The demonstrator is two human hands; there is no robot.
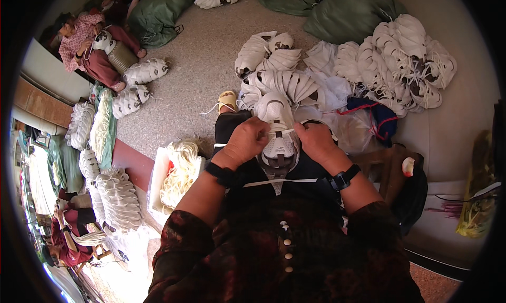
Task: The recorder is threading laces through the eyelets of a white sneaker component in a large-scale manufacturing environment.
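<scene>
A white and grey sneaker (pixel 275 110) rests on my lap, its toe pointing away from me and its dark heel opening toward my body. My left hand (pixel 245 139) is closed at the shoe's left side, and my right hand (pixel 317 142) is closed at its right side. Between them a white shoelace (pixel 281 131) crosses the tongue, and its ends run into my fingers. Another pale lace (pixel 284 181) lies stretched across my lap between my wrists. Both wrists wear black bands.
Stacked white shoes (pixel 284 87) lie just beyond my knees, with a larger heap (pixel 400 60) at the right. A white box of loose laces (pixel 182 171) stands left. Green sacks (pixel 350 16) are at the back. A person (pixel 89 45) sits far left with a shoe; another (pixel 68 229) sits lower left.
</scene>
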